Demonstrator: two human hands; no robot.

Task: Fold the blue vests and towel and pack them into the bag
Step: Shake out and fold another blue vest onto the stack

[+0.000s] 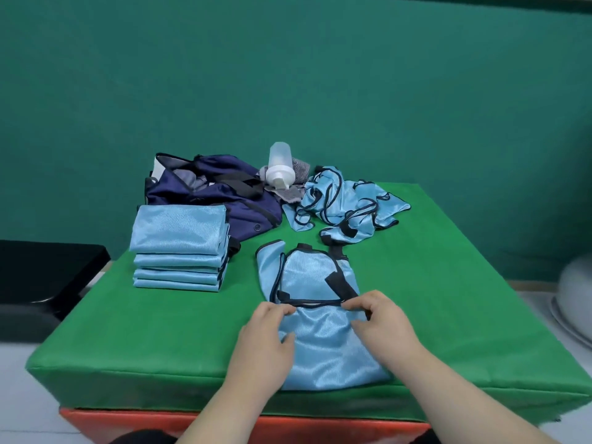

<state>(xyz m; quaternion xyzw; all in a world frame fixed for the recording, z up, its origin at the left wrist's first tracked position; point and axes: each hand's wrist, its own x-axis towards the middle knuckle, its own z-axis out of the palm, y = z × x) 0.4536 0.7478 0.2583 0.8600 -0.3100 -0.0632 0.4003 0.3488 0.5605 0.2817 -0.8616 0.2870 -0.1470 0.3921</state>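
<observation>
Centrally, one blue vest (pixel 323 344) lay flat near the desk's (pixel 128 334) front edge. The left grip (pixel 266 342) and right grip (pixel 382 322) each pinched its dark-trimmed edge, fingers curled. A stack of folded vests (pixel 179 245) sat at left; the navy bag (pixel 221 193) lay behind them, with crumpled vests (pixel 346 200) heaped to its right beside a white bottle (pixel 280 169).

A white rounded object (pixel 575 293) is cut off by the right edge. A grey striped towel (pixel 300 170) sits partly hidden behind a white plastic bottle (pixel 279 169). The left grip (pixel 266 331) and right grip (pixel 381 322) hide parts of a light blue satin vest (pixel 320 344).
</observation>
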